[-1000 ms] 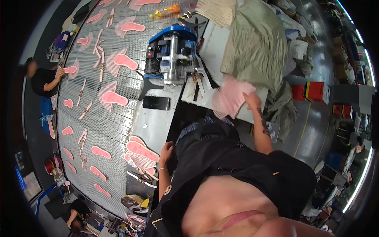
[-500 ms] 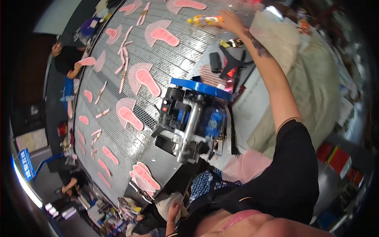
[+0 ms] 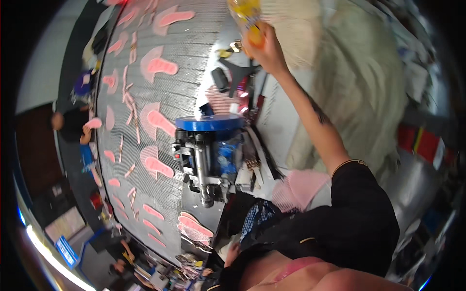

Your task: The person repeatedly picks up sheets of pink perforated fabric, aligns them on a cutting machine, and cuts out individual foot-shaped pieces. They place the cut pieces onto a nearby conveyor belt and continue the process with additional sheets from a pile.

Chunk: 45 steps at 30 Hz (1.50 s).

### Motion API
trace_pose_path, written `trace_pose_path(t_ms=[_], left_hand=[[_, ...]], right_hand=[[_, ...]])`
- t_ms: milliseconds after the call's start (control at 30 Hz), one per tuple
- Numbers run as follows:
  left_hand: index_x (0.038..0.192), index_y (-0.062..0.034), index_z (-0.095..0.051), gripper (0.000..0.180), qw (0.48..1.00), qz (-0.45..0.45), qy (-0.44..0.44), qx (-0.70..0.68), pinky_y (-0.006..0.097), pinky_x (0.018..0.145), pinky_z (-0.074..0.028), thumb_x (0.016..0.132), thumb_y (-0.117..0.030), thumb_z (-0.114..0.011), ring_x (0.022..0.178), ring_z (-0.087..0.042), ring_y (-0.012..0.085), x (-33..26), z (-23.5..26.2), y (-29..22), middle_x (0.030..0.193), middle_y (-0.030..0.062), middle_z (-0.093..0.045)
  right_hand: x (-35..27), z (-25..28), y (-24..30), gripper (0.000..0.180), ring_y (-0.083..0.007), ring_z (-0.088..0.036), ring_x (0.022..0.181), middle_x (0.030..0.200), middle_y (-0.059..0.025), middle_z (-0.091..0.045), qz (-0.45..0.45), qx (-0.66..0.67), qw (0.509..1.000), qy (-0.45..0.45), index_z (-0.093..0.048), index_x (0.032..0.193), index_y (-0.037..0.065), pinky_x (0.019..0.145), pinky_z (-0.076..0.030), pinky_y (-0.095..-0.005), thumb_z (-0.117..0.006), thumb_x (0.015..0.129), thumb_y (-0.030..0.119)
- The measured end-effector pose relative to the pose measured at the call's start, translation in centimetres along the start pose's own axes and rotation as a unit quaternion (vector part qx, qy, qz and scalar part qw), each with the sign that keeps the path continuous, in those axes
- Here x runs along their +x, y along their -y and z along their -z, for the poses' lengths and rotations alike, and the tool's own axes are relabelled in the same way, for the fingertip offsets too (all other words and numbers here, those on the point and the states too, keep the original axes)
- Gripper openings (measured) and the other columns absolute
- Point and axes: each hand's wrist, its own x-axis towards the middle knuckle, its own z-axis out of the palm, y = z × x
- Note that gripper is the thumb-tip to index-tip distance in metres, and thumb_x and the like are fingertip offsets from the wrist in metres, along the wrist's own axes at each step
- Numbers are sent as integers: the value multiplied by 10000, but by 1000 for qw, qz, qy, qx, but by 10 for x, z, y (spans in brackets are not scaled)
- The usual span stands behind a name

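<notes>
My right hand [image 3: 266, 51], on an outstretched arm at the top, is closed round the lower part of a clear bottle [image 3: 245, 12] of yellow-orange drink. The bottle's upper end runs off the top edge of the picture. Under that hand lie a wristwatch-like item [image 3: 235, 46], a dark flat object [image 3: 238, 72] and a small black case [image 3: 220, 80]. My left hand [image 3: 232, 254] shows only in part at the lower edge, by my dark clothing; its fingers are blurred and I cannot tell what they hold.
A mesh conveyor [image 3: 167, 99] carries rows of pink insoles [image 3: 159, 166] and straps. Beside it stands a machine with a blue round top [image 3: 208, 123]. Stacked pink soles [image 3: 194, 225] lie at the near end. Pale cloth [image 3: 349, 92] covers the right side. Other people [image 3: 73, 123] work across the belt.
My right hand has drawn the bottle back from over the belt and lifted it closer, tilting it upright. The whole view has turned and shifted. My left hand is now more hidden.
</notes>
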Motion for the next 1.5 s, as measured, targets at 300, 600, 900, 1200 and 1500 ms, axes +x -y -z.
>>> trace_pose_path(t_ms=[300,600,900,1200,1500], left_hand=[[1250,-22,-539,355,985,-30,97,-143,245,727,-495,920,-143,-589,872,-624,133,91,50,-133,1050,85,-653],[1215,9,-576,321,898,-324,269,127,282,872,-468,940,-152,-543,993,-612,162,124,-29,-280,1068,102,-662],[1146,-4,-599,267,785,-514,279,204,312,808,-511,887,-59,-565,939,-651,198,110,-161,-419,1042,120,-674],[1418,-113,-374,699,627,-631,89,447,491,1088,-300,801,-152,-701,1355,-295,384,104,-298,-526,1464,172,-318],[1394,-82,-417,657,597,-607,-34,524,537,1075,-273,790,-192,-650,1292,-318,411,166,-317,-508,1416,192,-351]], right_hand=[[-361,235,209,673,-145,-491,1157,1222,-32,-508,-472,147,863,102,-353,1393,30,1013,-373,-302,-678,816,149],[-470,236,235,573,-118,-500,1065,1115,-17,-508,-402,65,904,-131,-412,1305,59,948,-402,-284,-678,801,110],[-548,293,243,439,-144,-621,919,1026,-52,-605,-436,5,752,-495,-525,1157,50,791,-497,-293,-719,794,201],[-640,396,78,308,-146,-660,666,836,-54,-647,-538,161,605,-565,-598,1016,68,552,-540,-263,-704,819,280],[-508,513,-124,691,-270,-630,1003,1123,-155,-631,-500,-72,695,-511,-536,1246,-7,840,-489,-362,-757,751,422]])
